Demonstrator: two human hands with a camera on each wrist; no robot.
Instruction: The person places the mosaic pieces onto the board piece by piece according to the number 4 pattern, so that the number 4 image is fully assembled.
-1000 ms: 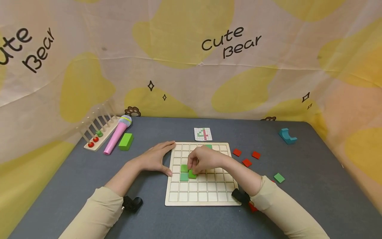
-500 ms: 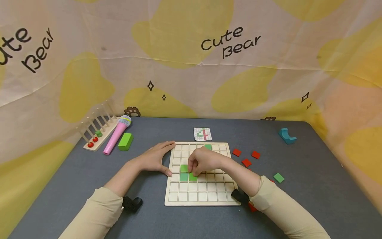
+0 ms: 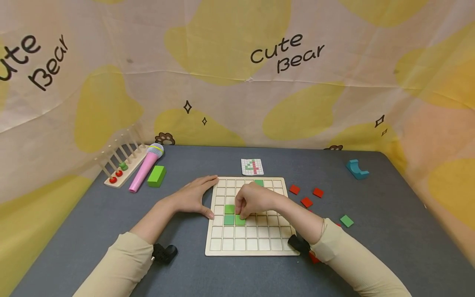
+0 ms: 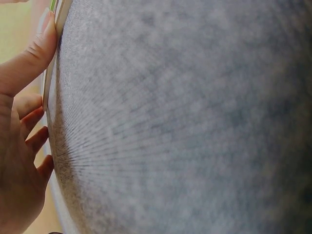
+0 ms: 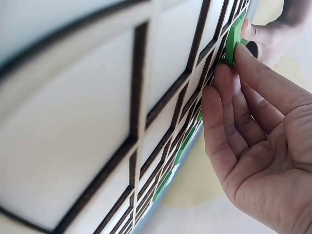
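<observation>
A wooden grid board [image 3: 258,244] lies on the table. My left hand [image 3: 190,195] is spread along its left side, with thumb and fingertips touching the edge. Over the board's middle, my right hand [image 3: 257,198] has curled fingers, and its thumb is on a light green square tile [image 3: 240,221]. In the right wrist view that green tile [image 5: 235,40] sits between thumb and fingertips, low at the grid. Beside it are a darker green tile [image 3: 229,220] and another light green tile [image 3: 229,209]. One more green tile [image 3: 259,182] shows near the top row. The right hand and forearm hide part of the grid.
Red tiles [image 3: 306,202] and a green tile [image 3: 346,221] lie to the right. A pattern card [image 3: 252,167] lies behind the board. A pink microphone [image 3: 146,167], green block [image 3: 157,176] and pegged bead rack [image 3: 128,165] stand left; a blue curved block [image 3: 358,169] is back right.
The light green tile under my right hand has gone from tilted to flat in its square. My right fingertips have shifted slightly right. The left hand has stayed put.
</observation>
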